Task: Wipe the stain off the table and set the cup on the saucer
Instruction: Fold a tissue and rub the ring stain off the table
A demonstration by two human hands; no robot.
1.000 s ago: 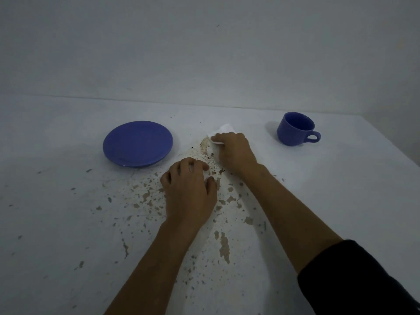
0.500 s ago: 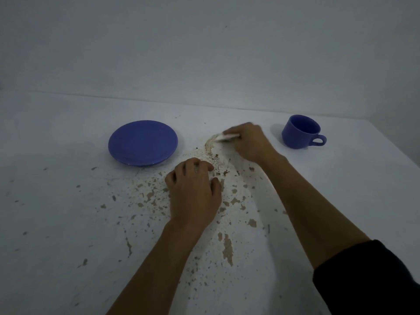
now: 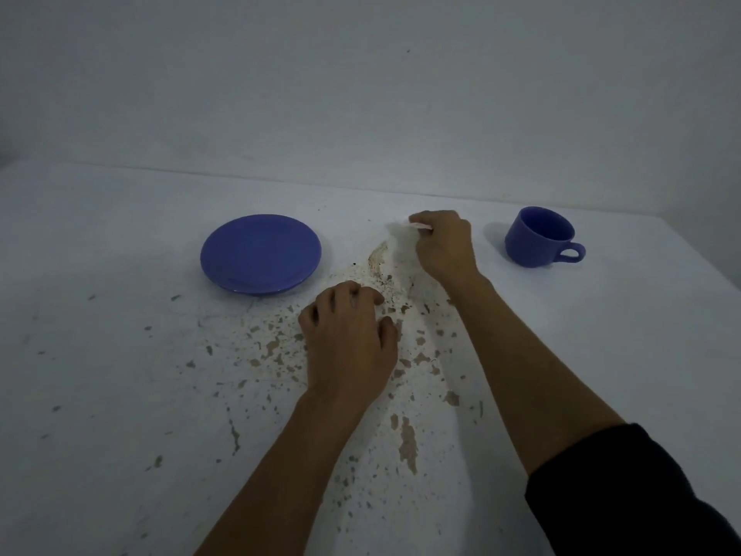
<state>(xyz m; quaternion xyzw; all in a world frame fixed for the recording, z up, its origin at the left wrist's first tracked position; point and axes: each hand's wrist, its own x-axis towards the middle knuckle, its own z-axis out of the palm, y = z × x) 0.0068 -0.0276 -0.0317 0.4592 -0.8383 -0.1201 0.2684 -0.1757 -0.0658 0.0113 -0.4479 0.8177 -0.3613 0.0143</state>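
Note:
A blue saucer (image 3: 260, 254) lies on the white table (image 3: 120, 355), left of centre. A blue cup (image 3: 537, 237) stands upright at the right, handle pointing right. Between them is a curved brown stain (image 3: 377, 260) with dark specks. My right hand (image 3: 443, 244) rests just right of the stain, closed on a small white tissue (image 3: 403, 234) that is mostly hidden under the fingers. My left hand (image 3: 349, 339) lies flat on the table nearer to me, fingers slightly curled, holding nothing.
The tabletop paint is chipped in many brown flecks (image 3: 409, 439) around and below my hands. A plain white wall (image 3: 361, 94) rises behind the table. The table's right edge (image 3: 705, 270) runs close behind the cup.
My right hand with the tissue has slid away from me and to the right, off the stain toward the cup. The left hand has stayed in place.

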